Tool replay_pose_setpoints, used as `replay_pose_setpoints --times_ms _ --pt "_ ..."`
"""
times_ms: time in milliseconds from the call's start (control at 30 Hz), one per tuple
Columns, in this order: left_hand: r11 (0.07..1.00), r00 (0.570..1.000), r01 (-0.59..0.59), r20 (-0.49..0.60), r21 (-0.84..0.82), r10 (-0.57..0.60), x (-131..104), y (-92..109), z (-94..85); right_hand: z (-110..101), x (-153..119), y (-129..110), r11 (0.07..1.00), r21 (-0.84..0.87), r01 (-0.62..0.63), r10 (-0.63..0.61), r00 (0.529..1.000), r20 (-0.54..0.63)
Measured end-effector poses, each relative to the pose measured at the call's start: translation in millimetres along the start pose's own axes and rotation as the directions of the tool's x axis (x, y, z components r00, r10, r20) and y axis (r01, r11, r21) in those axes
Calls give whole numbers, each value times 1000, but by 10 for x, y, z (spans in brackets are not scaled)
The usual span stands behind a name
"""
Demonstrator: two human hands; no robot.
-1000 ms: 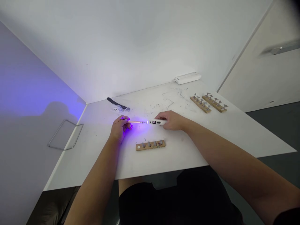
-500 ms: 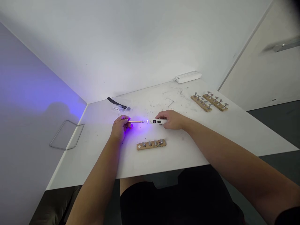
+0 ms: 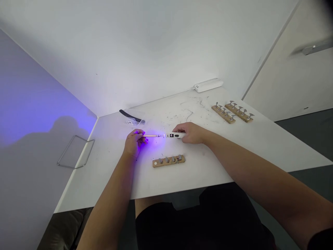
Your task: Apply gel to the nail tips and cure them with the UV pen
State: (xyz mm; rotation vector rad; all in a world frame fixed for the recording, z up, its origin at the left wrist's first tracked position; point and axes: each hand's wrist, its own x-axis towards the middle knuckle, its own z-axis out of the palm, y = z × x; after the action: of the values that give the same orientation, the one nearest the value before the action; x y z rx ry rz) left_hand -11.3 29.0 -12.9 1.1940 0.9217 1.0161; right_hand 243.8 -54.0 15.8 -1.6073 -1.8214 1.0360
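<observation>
My left hand (image 3: 134, 141) pinches a slender rose-gold rod (image 3: 151, 135) that points to the right. At the rod's far end is a small bright piece, which I cannot make out clearly in the glow. My right hand (image 3: 189, 133) is closed around a white handheld UV lamp (image 3: 177, 135) with a small dark display and a dark oval button. The lamp's head faces the rod's tip, very near it, and violet light falls on my left fingers and the table. Nearer to me lies a wooden strip (image 3: 164, 164) with several small silvery stands on it.
Two more wooden strips (image 3: 223, 114) (image 3: 238, 111) holding nail-like tips lie at the right. A dark curved nail file (image 3: 131, 116) rests on clear packaging at the back left. A white power strip (image 3: 208, 85) is against the wall, and a wire frame (image 3: 84, 163) stands at the left edge.
Both hands keep the rod and lamp nearly in place, tip to lamp head. The whole view has shifted slightly; the glow at the tip looks a little less bright.
</observation>
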Motion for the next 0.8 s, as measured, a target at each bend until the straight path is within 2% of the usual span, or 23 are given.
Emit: replay_pose_setpoints --times_ms 300,533,800 --pt "1000 1000 -12 2 -16 12 -4 -2 14 -2 2 13 1000 12 1 -1 1000 1" --pt "998 998 -27 49 -52 30 24 -44 -16 -5 6 12 1000 -6 -14 14 1000 -12" --pt "994 999 20 44 -109 -15 27 -8 -22 -16 -1 28 998 30 54 -54 999 -4"
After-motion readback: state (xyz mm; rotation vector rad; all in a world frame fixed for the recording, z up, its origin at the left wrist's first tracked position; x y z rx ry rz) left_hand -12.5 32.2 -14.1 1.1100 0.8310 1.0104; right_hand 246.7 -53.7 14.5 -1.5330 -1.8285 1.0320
